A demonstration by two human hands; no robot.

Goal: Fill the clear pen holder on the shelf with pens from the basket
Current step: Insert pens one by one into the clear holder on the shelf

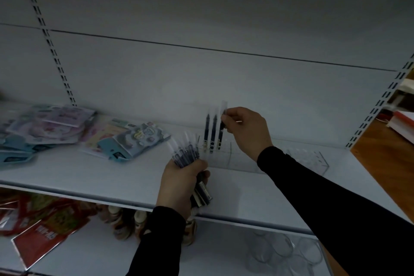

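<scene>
The left hand [179, 184] grips a bundle of pens [187, 157] near the shelf [112, 177] front. The right hand [247, 132] pinches one pen [221, 127] upright over the clear pen holder [226, 157], right of two standing pens [210, 133]. The holder's edges barely show, its right end hidden by the sleeve [313, 186]. Blurred packets [125, 139] lie far left.

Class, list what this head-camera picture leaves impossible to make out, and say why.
- Basket: outside the head view.
- Clear pen holder: its slot count, lost in transparency and dim light.
- Pen bundle: its count, blurred and covered by the left hand.
- Packets: print motion-blurred.
</scene>
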